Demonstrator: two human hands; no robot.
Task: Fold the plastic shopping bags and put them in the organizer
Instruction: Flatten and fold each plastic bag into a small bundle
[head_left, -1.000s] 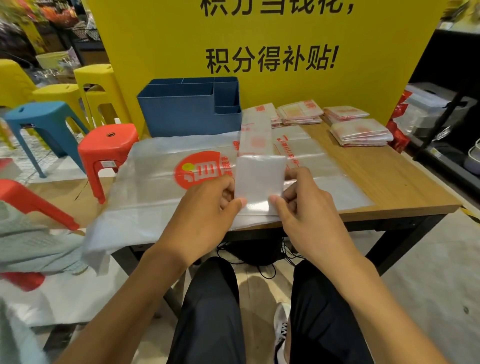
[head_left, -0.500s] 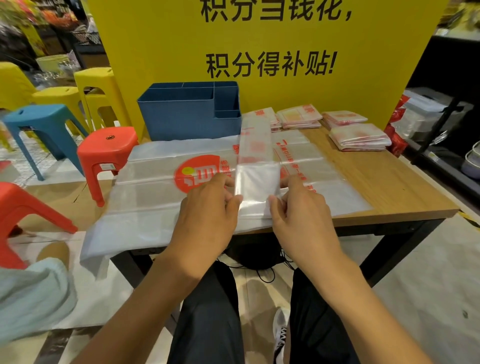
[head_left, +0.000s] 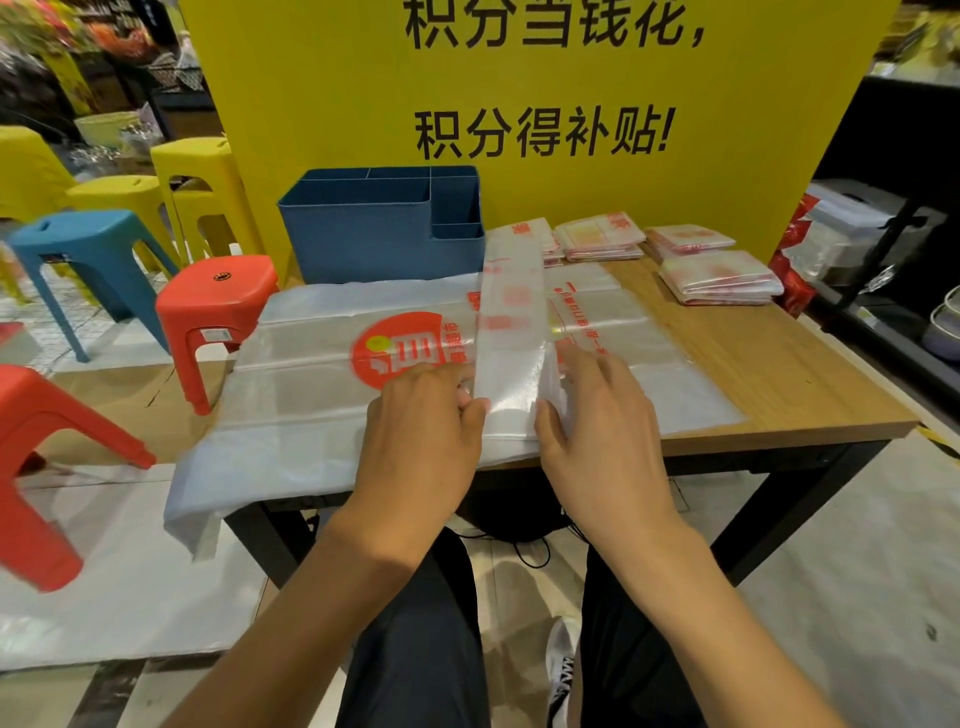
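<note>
A clear plastic bag folded into a long narrow strip (head_left: 511, 312) runs from the table's front edge back toward the blue organizer (head_left: 374, 228). Its near end is turned up. My left hand (head_left: 423, 415) pinches the strip's left edge and my right hand (head_left: 597, 410) pinches its right edge. Beneath it a large flat plastic bag (head_left: 311, 374) with a red round logo covers the wooden table (head_left: 779, 364) and hangs over the left edge. Folded bags lie in stacks (head_left: 719, 275) at the back right.
A yellow board (head_left: 519, 104) with black characters stands behind the table. Red (head_left: 218, 306), blue (head_left: 78, 249) and yellow (head_left: 197, 176) plastic stools stand to the left. Dark shelving (head_left: 883, 249) with containers is at the right. My legs are under the table.
Both hands have carried the strip's near end forward and down toward the table, folding it over. The camera view has tilted up slightly.
</note>
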